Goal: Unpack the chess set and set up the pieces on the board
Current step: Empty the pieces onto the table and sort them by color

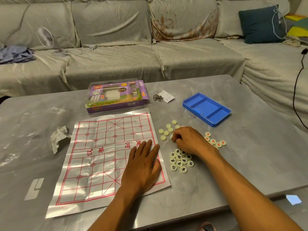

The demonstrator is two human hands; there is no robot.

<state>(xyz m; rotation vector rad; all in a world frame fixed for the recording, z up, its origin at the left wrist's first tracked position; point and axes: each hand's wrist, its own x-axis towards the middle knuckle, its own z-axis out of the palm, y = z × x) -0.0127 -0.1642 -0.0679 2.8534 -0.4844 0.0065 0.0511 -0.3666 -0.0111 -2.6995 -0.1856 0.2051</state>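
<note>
A creased plastic board sheet (100, 157) with red grid lines lies flat on the grey table (250, 155), with no pieces on it. My left hand (143, 165) rests palm down on the sheet's right side, fingers spread. Right of the sheet lie cream round pieces: several face down (166, 130), several with black characters (180, 161), several with red characters (215, 140). My right hand (188, 140) is among them, its fingertips curled around a piece (172, 137) that is mostly hidden. The blue piece tray (206, 108) stands empty behind.
The purple chess box (115, 95) lies behind the sheet. A metal ring puzzle with a paper slip (162, 96) sits beside it. Crumpled white wrapping (59, 137) lies left of the sheet. A sofa with a small fan (48, 39) runs behind the table.
</note>
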